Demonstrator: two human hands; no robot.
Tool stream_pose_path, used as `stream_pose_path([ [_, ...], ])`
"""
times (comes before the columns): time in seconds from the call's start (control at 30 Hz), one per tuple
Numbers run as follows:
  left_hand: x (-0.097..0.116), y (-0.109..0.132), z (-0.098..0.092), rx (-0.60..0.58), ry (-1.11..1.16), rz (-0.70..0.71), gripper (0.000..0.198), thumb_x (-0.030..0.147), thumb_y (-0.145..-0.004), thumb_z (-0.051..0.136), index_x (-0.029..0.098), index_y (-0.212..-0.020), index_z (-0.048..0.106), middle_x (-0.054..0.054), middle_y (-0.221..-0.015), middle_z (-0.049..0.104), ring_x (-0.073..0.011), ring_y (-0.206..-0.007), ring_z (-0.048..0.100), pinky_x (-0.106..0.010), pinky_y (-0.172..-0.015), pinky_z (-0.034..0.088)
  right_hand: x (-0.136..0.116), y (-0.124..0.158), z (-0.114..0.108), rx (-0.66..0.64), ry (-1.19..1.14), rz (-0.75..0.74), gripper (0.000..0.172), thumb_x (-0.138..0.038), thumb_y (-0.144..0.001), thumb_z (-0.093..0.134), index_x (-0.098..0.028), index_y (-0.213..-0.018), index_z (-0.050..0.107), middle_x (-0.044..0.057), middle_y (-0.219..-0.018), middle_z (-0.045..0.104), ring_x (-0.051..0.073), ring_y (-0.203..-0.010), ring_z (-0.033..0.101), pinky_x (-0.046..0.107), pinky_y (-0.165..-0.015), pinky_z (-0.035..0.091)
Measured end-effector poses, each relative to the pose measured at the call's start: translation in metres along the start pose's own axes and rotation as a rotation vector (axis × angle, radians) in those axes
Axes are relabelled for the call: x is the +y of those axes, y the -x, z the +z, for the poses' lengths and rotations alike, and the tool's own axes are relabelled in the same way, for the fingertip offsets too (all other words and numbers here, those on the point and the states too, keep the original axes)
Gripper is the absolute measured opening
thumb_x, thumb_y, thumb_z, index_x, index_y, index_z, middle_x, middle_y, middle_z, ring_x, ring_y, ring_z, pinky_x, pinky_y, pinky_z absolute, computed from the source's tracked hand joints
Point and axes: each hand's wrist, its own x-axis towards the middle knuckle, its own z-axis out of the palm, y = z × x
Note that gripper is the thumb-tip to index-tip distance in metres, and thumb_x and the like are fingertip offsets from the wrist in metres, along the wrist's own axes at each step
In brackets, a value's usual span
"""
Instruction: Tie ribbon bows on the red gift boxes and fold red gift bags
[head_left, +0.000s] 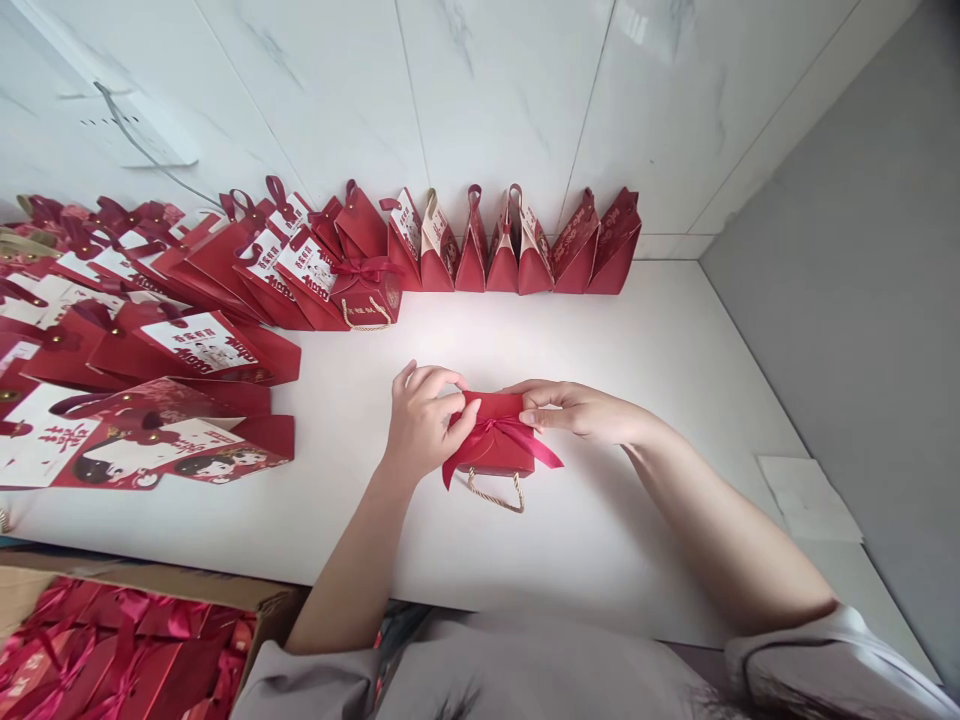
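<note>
A small red gift box (495, 462) with a ribbon bow (501, 428) across its top sits on the white table in front of me. A gold rope handle (495, 498) hangs from its near side. My left hand (427, 415) grips the box's left top edge between thumb and fingers. On the opposite side, my right hand (574, 410) pinches the right top edge, thumb in front and fingers behind. The ribbon tails spread out to both sides below my hands. The far face of the box is hidden.
Red triangular gift boxes (472, 255) stand in a row along the marble-tiled wall. Many more crowd the table's left side (195, 350), and a similar bow-tied box (367, 300) stands beside them. A cardboard carton (274, 600) of red ribboned boxes is at lower left. A grey wall (847, 250) bounds the right.
</note>
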Motion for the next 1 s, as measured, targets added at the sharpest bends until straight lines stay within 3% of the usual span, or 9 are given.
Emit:
stream_pose_path([
  [0.1, 0.002, -0.002, 0.002, -0.075, 0.105, -0.102, 0.038, 0.033, -0.089, 0.058, 0.018, -0.054, 0.052, 0.0, -0.098, 0.068, -0.0178, -0.093, 0.06, -0.044, -0.108, 0.034, 0.001, -0.001, -0.001, -0.005, -0.017, -0.011, 0.031, -0.045, -0.092, 0.058, -0.019, -0.078, 0.068, 0.004, -0.139, 0.053, 0.023, -0.119, 0.055, 0.038, -0.105, 0.038],
  [0.23, 0.005, -0.005, 0.004, -0.149, 0.18, -0.184, 0.048, 0.052, -0.073, 0.074, 0.017, -0.05, 0.048, -0.002, -0.102, 0.069, -0.021, -0.092, 0.06, -0.043, -0.096, 0.042, 0.001, -0.002, 0.0, 0.097, 0.007, -0.006, 0.042, -0.055, -0.093, 0.051, -0.021, -0.081, 0.072, 0.004, -0.14, 0.052, 0.025, -0.127, 0.048, 0.04, -0.11, 0.032],
  [0.33, 0.004, -0.008, 0.001, -0.219, 0.189, -0.212, 0.047, 0.055, -0.068, 0.077, 0.018, -0.051, 0.053, -0.002, -0.103, 0.068, -0.0221, -0.091, 0.06, -0.046, -0.099, 0.04, -0.001, -0.004, 0.002, 0.163, 0.05, 0.032, 0.049, -0.062, -0.093, 0.045, -0.022, -0.087, 0.074, 0.004, -0.137, 0.054, 0.026, -0.126, 0.047, 0.042, -0.111, 0.03],
  [0.43, 0.001, -0.009, -0.006, -0.318, 0.276, -0.253, 0.038, 0.055, -0.067, 0.077, 0.02, -0.061, 0.064, -0.003, -0.107, 0.066, -0.0237, -0.094, 0.061, -0.05, -0.104, 0.038, -0.001, -0.005, 0.004, 0.17, 0.047, 0.021, 0.055, -0.065, -0.093, 0.04, -0.021, -0.082, 0.073, 0.004, -0.136, 0.055, 0.027, -0.125, 0.048, 0.042, -0.111, 0.029],
  [0.5, -0.002, -0.008, -0.011, -0.406, 0.409, -0.276, 0.035, 0.055, -0.066, 0.078, 0.023, -0.076, 0.07, -0.005, -0.115, 0.063, -0.0266, -0.104, 0.06, -0.047, -0.099, 0.044, -0.001, -0.005, 0.004, 0.164, 0.026, 0.003, 0.057, -0.064, -0.094, 0.039, -0.02, -0.075, 0.07, 0.004, -0.138, 0.054, 0.027, -0.125, 0.048, 0.042, -0.11, 0.029],
  [0.6, -0.006, -0.006, -0.017, -0.505, 0.611, -0.28, 0.035, 0.05, -0.067, 0.079, 0.023, -0.087, 0.069, -0.007, -0.126, 0.057, -0.0286, -0.12, 0.054, -0.042, -0.097, 0.047, -0.002, -0.005, 0.005, 0.185, -0.005, -0.006, 0.056, -0.064, -0.094, 0.04, -0.019, -0.069, 0.065, 0.005, -0.136, 0.056, 0.027, -0.121, 0.051, 0.043, -0.108, 0.029],
  [0.67, -0.006, -0.005, -0.017, -0.492, 0.717, -0.283, 0.029, 0.046, -0.074, 0.075, 0.021, -0.081, 0.063, -0.007, -0.129, 0.055, -0.0275, -0.123, 0.053, -0.042, -0.102, 0.044, -0.004, -0.005, 0.005, 0.211, -0.016, -0.02, 0.056, -0.064, -0.093, 0.041, -0.019, -0.067, 0.063, 0.005, -0.134, 0.058, 0.026, -0.121, 0.051, 0.043, -0.108, 0.03],
  [0.77, -0.003, -0.004, -0.012, -0.369, 0.829, -0.304, 0.023, 0.038, -0.083, 0.066, 0.02, -0.078, 0.053, -0.008, -0.127, 0.057, -0.0251, -0.124, 0.052, -0.044, -0.108, 0.039, -0.004, -0.005, 0.006, 0.214, -0.025, -0.044, 0.054, -0.061, -0.094, 0.043, -0.019, -0.071, 0.067, 0.005, -0.137, 0.056, 0.026, -0.124, 0.05, 0.041, -0.109, 0.029],
  [1.0, -0.003, -0.003, 0.004, -0.193, 0.969, -0.331, 0.019, 0.039, -0.089, 0.059, 0.021, -0.086, 0.053, -0.009, -0.127, 0.057, -0.0243, -0.13, 0.048, -0.044, -0.112, 0.035, 0.001, -0.008, 0.007, 0.24, -0.029, -0.074, 0.049, -0.058, -0.094, 0.048, -0.02, -0.072, 0.07, 0.005, -0.137, 0.056, 0.025, -0.126, 0.049, 0.042, -0.109, 0.03],
])
